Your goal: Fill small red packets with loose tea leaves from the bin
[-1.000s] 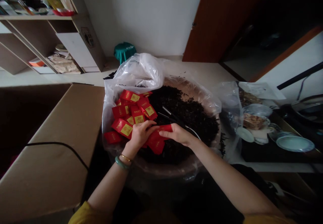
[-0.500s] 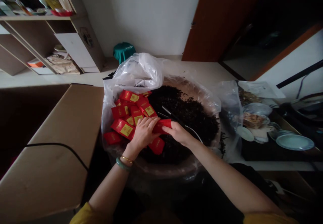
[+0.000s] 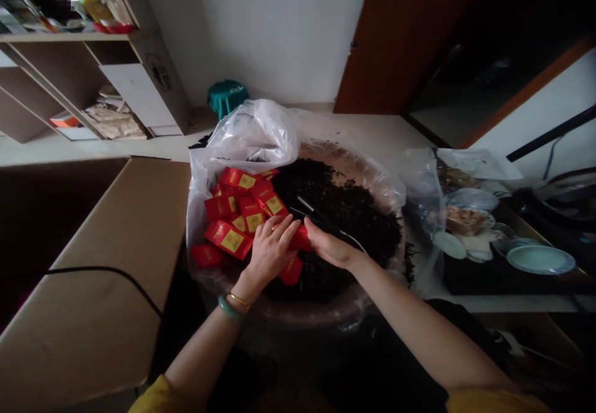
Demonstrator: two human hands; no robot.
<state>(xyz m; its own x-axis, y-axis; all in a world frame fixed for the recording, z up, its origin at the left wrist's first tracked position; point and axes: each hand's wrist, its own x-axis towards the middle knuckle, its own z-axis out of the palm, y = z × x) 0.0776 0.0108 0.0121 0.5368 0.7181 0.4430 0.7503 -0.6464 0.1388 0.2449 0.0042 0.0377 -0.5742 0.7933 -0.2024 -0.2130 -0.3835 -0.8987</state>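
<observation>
Between my two hands is a red packet (image 3: 302,239), partly covered by my fingers. My left hand (image 3: 272,248) lies over its left end with the fingers bent round it. My right hand (image 3: 330,245) grips its right end, thumb on top. Under and left of my hands, several red packets with gold labels (image 3: 231,239) lie in a heap. They rest on dark loose tea leaves (image 3: 344,195) in a wide round basket lined with clear plastic (image 3: 261,130). A dark tool with a metal tip (image 3: 306,204) and a white cord lies on the leaves behind my hands.
An open cardboard box (image 3: 107,245) stands at the left, a black cable across its flap. On the right, a low table holds a pale green dish (image 3: 540,258) and bowls. A green covered object (image 3: 227,96) and shelves (image 3: 93,84) are at the back.
My hands have drawn closer together on the red packet. The right hand has shifted slightly left, and less of the packet shows between them.
</observation>
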